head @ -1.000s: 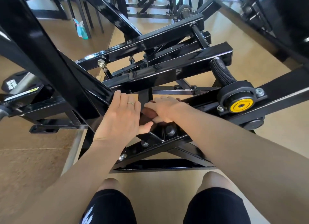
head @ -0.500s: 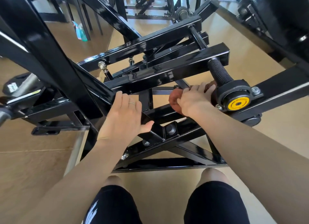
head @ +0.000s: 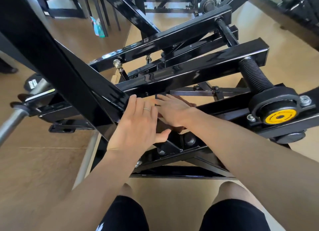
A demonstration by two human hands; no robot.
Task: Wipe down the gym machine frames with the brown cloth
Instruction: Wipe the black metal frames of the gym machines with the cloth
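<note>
your right hand (head: 174, 112) had swept back along the lower frame bar (head: 229, 110): half a second before, it was up beside the yellow-capped pivot (head: 280, 117) at about 3 o'clock in the view, and at this moment it lay near the centre again, just beside your left hand (head: 136, 127). the brown cloth (head: 183, 101) came back with it. you could see the cloth only as a brown edge past the fingers (head: 164, 99) at 1 o'clock of the hand and a darker strip under the palm at 6 o'clock, pressed flat on the bar. your right fingers were laid out straight and close together over the cloth, pressing it down rather than curling round it.

your left hand had barely shifted. it rested with straight, slightly spread fingers against the junction where the thick diagonal beam (head: 57, 58) met the upper cross bar (head: 198, 70), thumb out toward 3 o'clock, holding nothing, and seemed to serve as a brace.

judging from this, one out-and-back pass over the stretch between the junction and the pivot was done. the threaded spring post (head: 255, 73) at 2 o'clock, the upper cross bar and the diagonal beam still looked like work ahead. the view was blurred by motion, so you could not tell whether any dust remained on the bar.
</note>
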